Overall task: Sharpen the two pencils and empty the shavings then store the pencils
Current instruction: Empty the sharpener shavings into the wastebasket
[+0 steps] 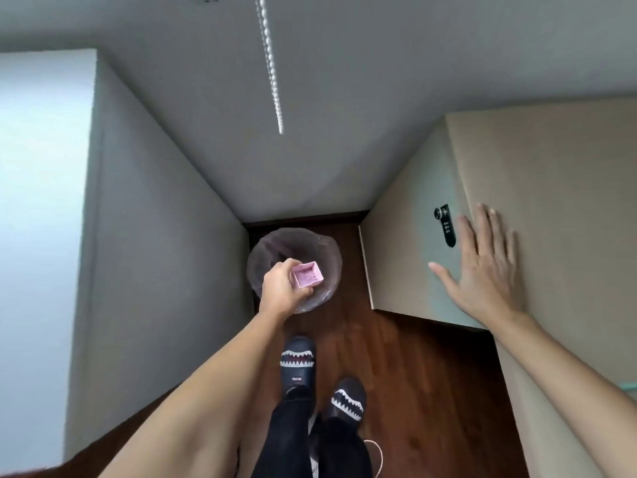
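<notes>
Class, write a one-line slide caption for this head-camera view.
Left hand holds a pink shavings tray over a lined bin; right hand is spread open beside a cabinet.

A small pink plastic tray [307,275], matt and speckled inside, above a bin lined with thin, crinkled translucent plastic [324,257]. The floor [406,357] is dark, glossy wood-look board; the walls [165,208] are smooth matt paint; the cabinet [558,188] has a matt beige finish.
</notes>
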Demonstrator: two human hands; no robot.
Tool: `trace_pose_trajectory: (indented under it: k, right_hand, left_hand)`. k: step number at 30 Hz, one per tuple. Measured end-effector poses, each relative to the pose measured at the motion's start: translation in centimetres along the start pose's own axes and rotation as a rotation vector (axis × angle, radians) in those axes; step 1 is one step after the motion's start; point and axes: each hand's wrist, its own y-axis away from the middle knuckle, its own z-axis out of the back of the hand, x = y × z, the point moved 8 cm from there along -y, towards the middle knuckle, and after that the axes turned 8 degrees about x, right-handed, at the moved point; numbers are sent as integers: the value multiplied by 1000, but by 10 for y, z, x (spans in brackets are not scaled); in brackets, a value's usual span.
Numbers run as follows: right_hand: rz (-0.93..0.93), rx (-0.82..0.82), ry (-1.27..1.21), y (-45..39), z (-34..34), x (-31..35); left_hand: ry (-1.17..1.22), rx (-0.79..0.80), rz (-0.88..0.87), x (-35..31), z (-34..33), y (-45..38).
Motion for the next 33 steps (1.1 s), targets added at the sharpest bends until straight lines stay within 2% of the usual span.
trace_pose_trajectory:
  k: [5,7,13,16,21,26,31,33]
  right_hand:
    - [-13,-57,33,-1,-4,-2]
    - [-5,-68,56,-1,-5,-1]
    - [0,-97,50,0,-3,0]
    - [-1,-94,56,0,-3,1]
    - [-2,-103,72,0,-2,2]
    - [-2,-99,73,0,-2,2]
    - [1,-99,77,1,-1,3]
    - [1,-101,81,0,-2,3]
  left_hand:
    - [-260,-50,85,37,-27,-53]
    - [-391,-15,86,47,-40,-72]
    - [-786,191,-203,58,-91,-112]
    - [-894,216,-204,69,-96,-123]
    - [-885,162,-194,69,-87,-129]
    - [-795,66,-109,65,-79,-129]
    - [-786,58,-111,61,-84,-129]
    - [-840,54,-171,59,-88,-128]
